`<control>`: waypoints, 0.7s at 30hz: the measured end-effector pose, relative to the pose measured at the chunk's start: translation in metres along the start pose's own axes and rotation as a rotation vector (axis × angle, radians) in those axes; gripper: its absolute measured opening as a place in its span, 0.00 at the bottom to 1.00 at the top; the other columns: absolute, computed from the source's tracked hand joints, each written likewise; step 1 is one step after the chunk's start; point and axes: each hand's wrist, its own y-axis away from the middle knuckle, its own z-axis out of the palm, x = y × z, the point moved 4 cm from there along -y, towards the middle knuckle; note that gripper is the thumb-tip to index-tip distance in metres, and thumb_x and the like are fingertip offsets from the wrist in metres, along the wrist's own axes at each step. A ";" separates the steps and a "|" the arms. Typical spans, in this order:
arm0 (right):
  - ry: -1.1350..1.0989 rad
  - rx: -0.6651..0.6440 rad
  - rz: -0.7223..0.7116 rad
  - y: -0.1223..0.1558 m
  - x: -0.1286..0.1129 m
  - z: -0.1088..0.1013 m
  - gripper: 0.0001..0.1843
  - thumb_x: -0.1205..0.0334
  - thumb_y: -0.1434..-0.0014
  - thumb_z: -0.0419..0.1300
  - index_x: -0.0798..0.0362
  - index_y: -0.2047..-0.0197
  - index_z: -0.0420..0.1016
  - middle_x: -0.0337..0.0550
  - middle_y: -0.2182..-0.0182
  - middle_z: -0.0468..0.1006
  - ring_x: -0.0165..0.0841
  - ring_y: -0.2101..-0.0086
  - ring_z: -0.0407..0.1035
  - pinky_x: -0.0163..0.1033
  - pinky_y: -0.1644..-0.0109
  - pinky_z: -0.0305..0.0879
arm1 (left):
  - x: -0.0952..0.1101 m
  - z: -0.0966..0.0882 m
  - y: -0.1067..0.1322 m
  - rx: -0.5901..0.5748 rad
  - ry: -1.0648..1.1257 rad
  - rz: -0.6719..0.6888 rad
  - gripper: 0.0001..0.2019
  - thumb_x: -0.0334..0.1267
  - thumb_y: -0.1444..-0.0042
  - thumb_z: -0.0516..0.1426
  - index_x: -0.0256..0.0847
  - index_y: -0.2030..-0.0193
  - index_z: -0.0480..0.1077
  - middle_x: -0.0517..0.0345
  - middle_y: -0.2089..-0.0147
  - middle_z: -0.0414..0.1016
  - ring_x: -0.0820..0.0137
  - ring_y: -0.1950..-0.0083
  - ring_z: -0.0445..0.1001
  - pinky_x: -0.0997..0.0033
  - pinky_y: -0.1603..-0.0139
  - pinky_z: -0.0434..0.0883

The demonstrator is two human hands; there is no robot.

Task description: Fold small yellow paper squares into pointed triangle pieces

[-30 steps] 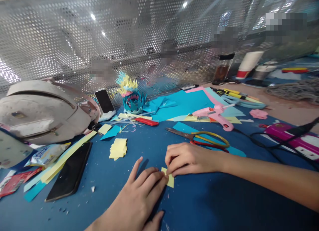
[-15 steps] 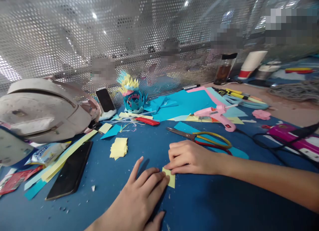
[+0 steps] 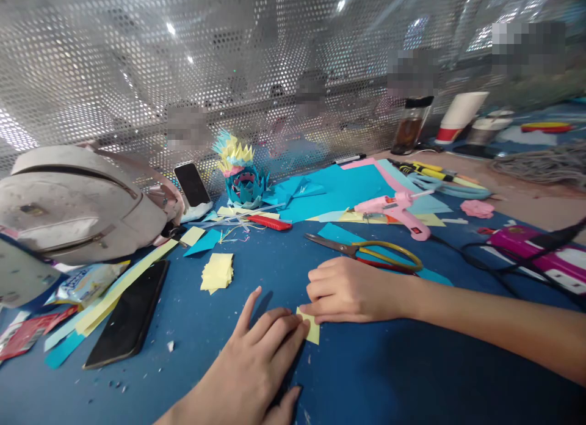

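A small yellow paper piece (image 3: 312, 333) lies flat on the blue tabletop, partly covered by my fingers. My left hand (image 3: 259, 355) rests open and spread, its fingertips pressing on the paper's left edge. From the right, my right hand (image 3: 341, 290) reaches in with curled fingers, closed at the paper's top edge; the thumb side is partly hidden. Just behind that hand are the scissors (image 3: 389, 254) with yellow and red handles, lying on a strip of blue paper (image 3: 336, 232). Up and to the left of my left hand sits a stack of yellow paper squares (image 3: 217, 272).
A pink glue gun (image 3: 397, 210) lies by blue sheets (image 3: 352, 190), its cord running right to a purple power strip (image 3: 526, 251). A red cutter (image 3: 270, 222) and a folded-paper model (image 3: 245, 184) stand behind. Phone (image 3: 130, 321) and backpack (image 3: 77, 205) are left.
Both hands hold nearly the same pose on the yellow paper. The whole view has shifted very slightly; nothing has been picked up or let go.
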 end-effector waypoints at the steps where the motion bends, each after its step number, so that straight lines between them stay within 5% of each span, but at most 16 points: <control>1: 0.008 -0.013 -0.016 0.000 -0.001 -0.002 0.16 0.56 0.24 0.51 0.53 0.57 0.77 0.39 0.70 0.74 0.33 0.69 0.61 0.40 0.66 0.50 | 0.000 0.000 0.000 -0.005 0.003 -0.006 0.31 0.42 0.32 0.52 0.36 0.25 0.53 0.49 0.35 0.71 0.57 0.31 0.65 0.42 0.22 0.28; 11: -0.058 -0.144 -0.033 -0.004 -0.013 -0.020 0.25 0.56 0.24 0.49 0.54 0.73 0.73 0.40 0.77 0.70 0.35 0.71 0.58 0.42 0.66 0.51 | 0.001 0.001 -0.001 0.009 -0.019 0.005 0.32 0.37 0.34 0.53 0.36 0.25 0.54 0.49 0.36 0.72 0.57 0.32 0.66 0.36 0.22 0.36; 21: -0.097 -0.021 0.088 0.002 -0.006 0.000 0.27 0.54 0.22 0.43 0.56 0.56 0.81 0.44 0.70 0.75 0.35 0.68 0.62 0.41 0.65 0.53 | 0.001 0.004 0.000 0.011 -0.064 0.019 0.35 0.33 0.40 0.53 0.35 0.25 0.52 0.46 0.36 0.70 0.55 0.31 0.65 0.36 0.23 0.36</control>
